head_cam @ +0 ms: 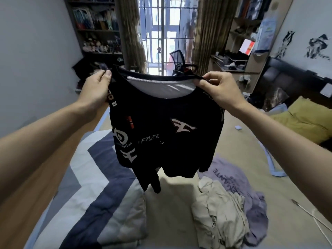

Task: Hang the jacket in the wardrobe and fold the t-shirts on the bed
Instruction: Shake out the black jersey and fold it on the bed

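Both hands, left point(97, 87), right point(215, 87), pinch black t-shirt point(167, 132) shoulders (hanging above bed point(176, 203)).

Two bare forearms enter from the lower corners of the head view, one from each side, and each ends in a bare hand. No sleeve, cuff or glove shows on either arm from the picture's edge to the wrist. The left hand point(98, 87) carries no ring, watch or strap; its thumb shows a short, plain nail at the tip. The right hand point(217, 87) is likewise bare of rings, bands or watch at fingers point(212, 76) and wrist. Both forearms are slender and taper toward the wrists, with no marks, bandages or tattoos visible. No other part of the person appears.
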Demonstrator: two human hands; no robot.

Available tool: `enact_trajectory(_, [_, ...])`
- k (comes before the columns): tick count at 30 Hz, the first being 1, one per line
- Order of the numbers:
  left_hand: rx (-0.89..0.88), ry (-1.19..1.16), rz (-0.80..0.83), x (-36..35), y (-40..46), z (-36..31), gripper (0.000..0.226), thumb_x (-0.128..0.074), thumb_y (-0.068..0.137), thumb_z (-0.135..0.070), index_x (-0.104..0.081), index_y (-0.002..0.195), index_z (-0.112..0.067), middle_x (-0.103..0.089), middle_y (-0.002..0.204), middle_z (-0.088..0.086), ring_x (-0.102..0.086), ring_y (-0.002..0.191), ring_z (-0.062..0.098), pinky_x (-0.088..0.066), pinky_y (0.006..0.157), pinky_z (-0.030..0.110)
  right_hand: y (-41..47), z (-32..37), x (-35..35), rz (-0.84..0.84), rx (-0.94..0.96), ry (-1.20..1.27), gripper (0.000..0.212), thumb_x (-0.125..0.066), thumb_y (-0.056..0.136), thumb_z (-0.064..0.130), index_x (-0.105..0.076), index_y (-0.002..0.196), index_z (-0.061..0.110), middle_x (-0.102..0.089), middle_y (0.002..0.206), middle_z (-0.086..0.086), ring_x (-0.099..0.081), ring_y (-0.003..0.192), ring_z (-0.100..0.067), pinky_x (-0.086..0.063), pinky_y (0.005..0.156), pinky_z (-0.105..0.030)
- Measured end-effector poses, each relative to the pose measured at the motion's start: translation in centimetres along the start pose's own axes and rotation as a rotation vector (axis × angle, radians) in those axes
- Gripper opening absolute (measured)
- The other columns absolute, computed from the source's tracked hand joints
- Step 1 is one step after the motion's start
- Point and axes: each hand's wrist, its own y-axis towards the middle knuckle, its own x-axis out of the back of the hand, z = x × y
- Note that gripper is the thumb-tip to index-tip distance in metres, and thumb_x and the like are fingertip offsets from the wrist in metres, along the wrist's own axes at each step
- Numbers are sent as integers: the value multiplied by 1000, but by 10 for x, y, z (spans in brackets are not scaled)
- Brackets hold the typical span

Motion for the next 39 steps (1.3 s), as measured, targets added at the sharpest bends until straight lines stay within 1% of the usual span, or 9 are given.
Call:
enact_trajectory(9, [-336,73,355,46,-102,-8,30,-47,105,-34,-62,84,-20,-61,75,-15,-51,73,-4,-42,67,20,-137,61,54,121,-138,137,23,-71,79,34,-72,80,12,-68,71,1,-57,62,-3,-45,54,-12])
enact_trajectory(12, [-292,139,484,25,-98,13,31,-48,102,-36,-64,87,-14,-64,76,-3,-56,69,8,-45,70,36,-135,25,50,158,-277,133,24,-73,77,41,-73,79,18,-71,69,-3,-59,59,-8,-44,51,-17])
enact_trajectory(14, [-244,189,507,-1,-80,39,33,-48,102,-35,-66,91,-11,-69,84,5,-62,78,16,-45,77,35,-120,-14,32,135,-367,99,20,-74,78,43,-73,77,23,-71,68,-2,-58,58,-8,-41,50,-21])
enact_trajectory(19, [-3,179,535,-86,-31,129,25,-51,103,-33,-68,86,-39,-71,83,-19,-60,73,-11,-43,71,13,-85,-151,-34,84,-489,68,21,-76,86,36,-70,71,22,-59,54,3,-43,48,-4,-29,43,-20])
enact_trajectory(24, [271,158,612,-182,-9,248,25,-52,103,-30,-72,98,-15,-73,92,6,-62,76,-1,-43,69,12,-89,-304,-97,102,-656,89,11,-73,93,23,-75,85,16,-71,70,13,-58,65,6,-44,63,-14])
enact_trajectory(27, [399,186,635,-238,-13,335,22,-53,103,-24,-72,94,-17,-73,79,-6,-63,74,-7,-44,68,8,-110,-396,-135,173,-729,40,11,-74,91,27,-75,81,27,-71,72,15,-58,69,5,-44,67,-19])
enact_trajectory(31, [471,256,610,-302,-12,458,22,-57,101,-31,-70,85,-24,-72,82,-1,-68,88,23,-48,80,35,-125,-498,-190,249,-825,-23,13,-76,89,36,-73,82,25,-63,63,21,-54,66,-1,-41,64,-18])
enact_trajectory(35, [511,268,549,-352,17,535,25,-56,102,-32,-72,91,-16,-74,87,5,-68,90,25,-49,81,39,-94,-587,-248,202,-819,-73,29,-70,92,42,-73,84,14,-69,73,-2,-59,71,-10,-49,74,-40])
enact_trajectory(39, [504,270,603,-400,55,592,29,-57,102,-27,-69,84,-8,-71,85,14,-65,85,34,-44,71,34,-51,-660,-291,154,-809,-192,48,-65,96,42,-59,67,4,-59,59,-2,-57,63,-22,-41,63,-40])
